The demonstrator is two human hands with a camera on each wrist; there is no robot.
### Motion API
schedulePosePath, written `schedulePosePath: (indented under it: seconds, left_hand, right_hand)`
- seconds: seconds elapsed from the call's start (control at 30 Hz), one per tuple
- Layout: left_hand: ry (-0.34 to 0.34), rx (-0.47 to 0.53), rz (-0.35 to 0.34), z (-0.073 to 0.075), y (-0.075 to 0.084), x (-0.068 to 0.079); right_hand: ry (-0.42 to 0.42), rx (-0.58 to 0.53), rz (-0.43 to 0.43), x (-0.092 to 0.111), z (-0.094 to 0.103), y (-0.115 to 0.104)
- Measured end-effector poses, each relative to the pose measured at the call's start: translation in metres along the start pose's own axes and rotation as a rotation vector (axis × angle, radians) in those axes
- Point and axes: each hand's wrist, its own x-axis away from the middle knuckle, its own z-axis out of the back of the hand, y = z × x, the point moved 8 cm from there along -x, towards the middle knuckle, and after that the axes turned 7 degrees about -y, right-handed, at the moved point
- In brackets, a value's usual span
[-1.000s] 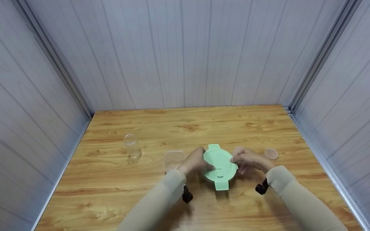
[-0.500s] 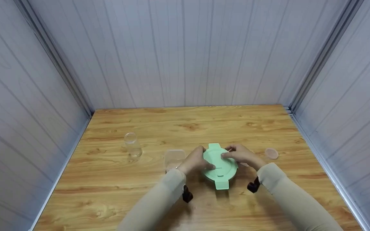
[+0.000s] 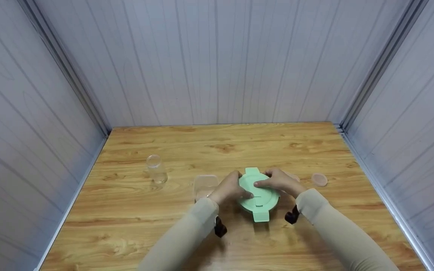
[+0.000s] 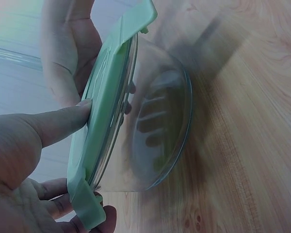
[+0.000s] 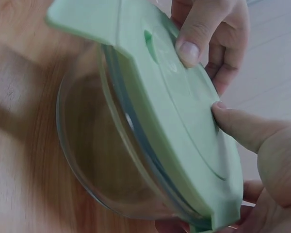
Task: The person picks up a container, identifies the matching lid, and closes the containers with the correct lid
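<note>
A round glass food container wears a pale green lid with clip flaps; the front and back flaps stick outward. My left hand grips its left side, thumb on the lid and fingers around the rim near a flap. From the right, my right hand holds the container too, its thumb pressing the lid top. Some of its fingertips show through the glass in the left wrist view. The side flaps are mostly covered by the hands. Whether the base touches the table, I cannot tell.
A clear drinking glass stands on the wooden table at the left. Just left of my left hand is a clear square container. A small round translucent disc lies right; another pale piece is partly behind my right hand.
My right hand has moved left from the container's right edge, and its thumb now lies farther in on the lid. The left hand and container have barely moved.
</note>
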Motion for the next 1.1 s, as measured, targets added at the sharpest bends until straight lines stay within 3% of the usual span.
schedulePosePath:
  seconds: [0.2, 0.53, 0.8, 1.1]
  left_hand:
    - [0.004, -0.019, -0.006, 0.001, 0.001, 0.001]
    - [0.032, -0.172, -0.033, 0.002, 0.008, 0.007]
    - [0.032, -0.162, -0.048, 0.006, 0.006, 0.016]
    - [0.087, -0.204, -0.105, 0.006, 0.003, 0.026]
  right_hand:
    - [-0.009, -0.018, -0.019, -0.004, 0.001, 0.001]
    - [-0.020, -0.047, -0.053, -0.005, 0.002, 0.004]
    - [-0.021, -0.031, -0.081, -0.007, 0.001, 0.005]
    - [-0.011, -0.029, -0.082, -0.007, 0.003, 0.005]
